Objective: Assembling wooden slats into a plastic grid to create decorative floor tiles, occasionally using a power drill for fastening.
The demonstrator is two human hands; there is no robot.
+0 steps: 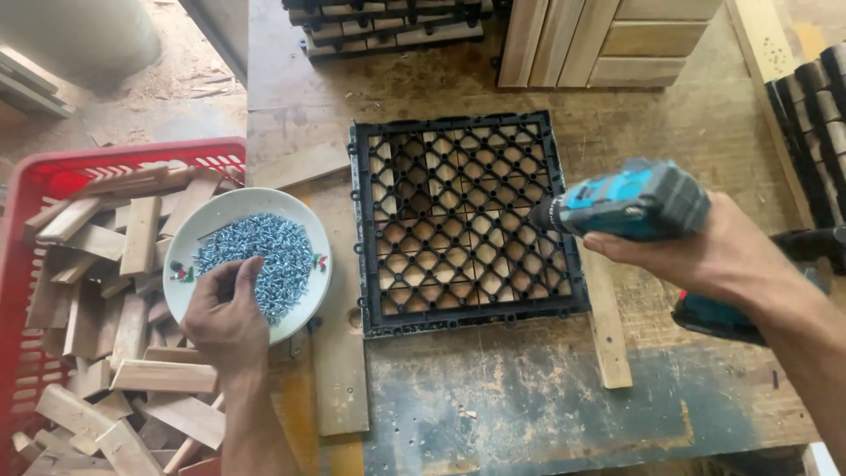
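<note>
Black plastic grid tile [467, 220]: flat on desk [529, 405], wood slats showing through the mesh, back side up for access.
White plate [310, 231]: just L of tile, heaped w/ silver screws [269, 256], within easy reach.
Left hand [227, 317]: palm down over plate, fingertips pinched into the screws.
Right hand [705, 256]: wrapped round teal cordless drill [630, 201], nose aimed at tile's R edge.
Red basket [35, 189]: L of plate, wood offcuts.
</note>
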